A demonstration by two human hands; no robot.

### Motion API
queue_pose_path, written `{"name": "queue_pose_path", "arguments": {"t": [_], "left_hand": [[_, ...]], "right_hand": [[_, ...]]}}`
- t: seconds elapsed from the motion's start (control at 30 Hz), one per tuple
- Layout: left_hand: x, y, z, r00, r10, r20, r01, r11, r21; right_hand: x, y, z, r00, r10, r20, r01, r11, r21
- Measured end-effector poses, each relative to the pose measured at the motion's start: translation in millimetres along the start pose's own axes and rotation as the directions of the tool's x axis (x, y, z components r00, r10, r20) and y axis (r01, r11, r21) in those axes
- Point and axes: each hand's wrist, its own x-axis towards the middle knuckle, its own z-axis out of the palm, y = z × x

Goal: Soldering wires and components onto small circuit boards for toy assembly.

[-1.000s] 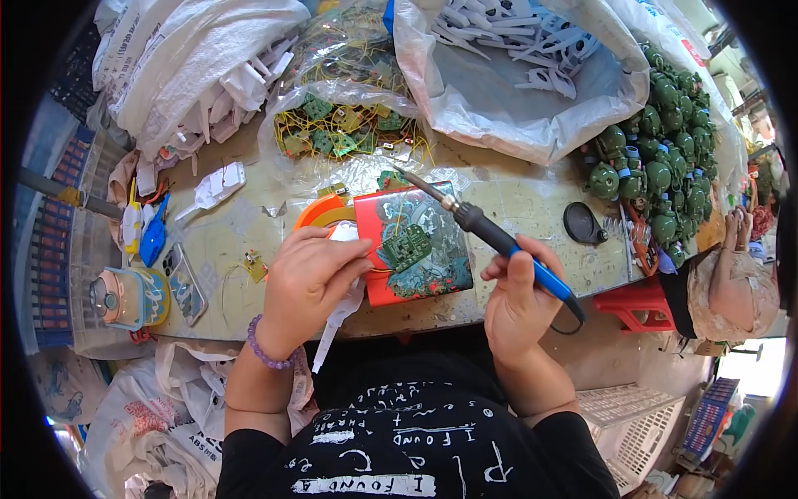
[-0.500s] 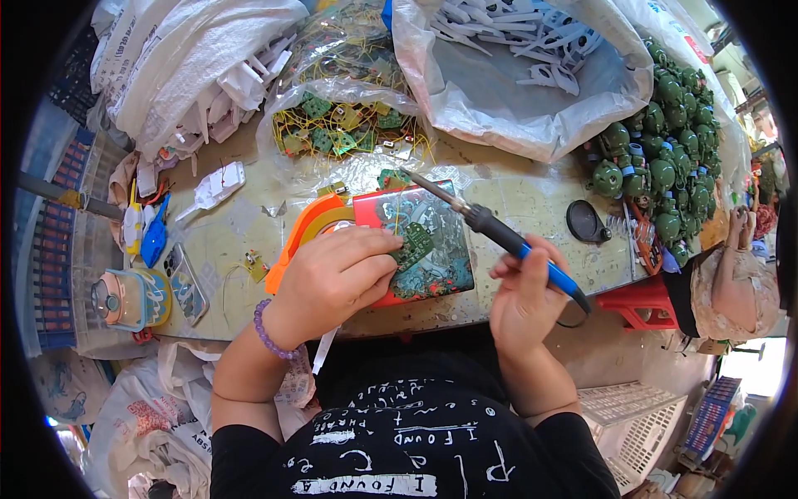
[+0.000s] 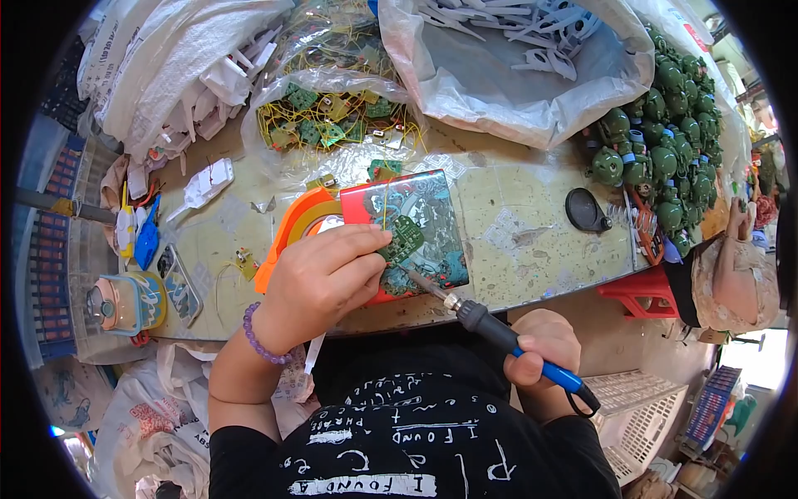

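Pinching circuit board (image 3: 406,239) near front edge of tabletop (image 3: 536,258): left grip (image 3: 328,279). Likely light, stiff, fragile; hold rims. Right grip (image 3: 544,345) grasps soldering iron (image 3: 490,327).

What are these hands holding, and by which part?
Right hand: soldering iron, by its handle. Left hand: fingertips at the left edge of the green circuit board, grip partly hidden.

By the desk's (image 3: 532,258) near edge, the left hand (image 3: 324,283) hides the left end of the green circuit board (image 3: 405,239) and part of the orange tape dispenser (image 3: 287,237). Whether the soldering iron's (image 3: 490,328) tip touches the board is too small to tell. Along the far edge, the open white sack (image 3: 507,116) is cut off by the view's top.
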Motion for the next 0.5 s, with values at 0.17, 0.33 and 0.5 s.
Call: {"name": "queue_pose_path", "arguments": {"t": [0.17,0.33,0.5], "left_hand": [[0.3,1.2,1.3,1.0,-0.001,0.004,0.001,1.0,0.011],[1.0,2.5,0.4,1.0,0.002,0.003,-0.002,1.0,0.027],[3.5,4.4,-0.2,1.0,-0.014,-0.004,0.014,1.0,0.02]], "right_hand": [[1.5,0.0,6.3,0.999,-0.034,0.037,0.037,0.994,-0.103],[1.7,-1.6,5.2,0.998,-0.027,0.061,0.033,0.994,-0.106],[2.2,-0.9,5.0,0.997,-0.016,0.076,0.023,0.995,-0.094]]}}
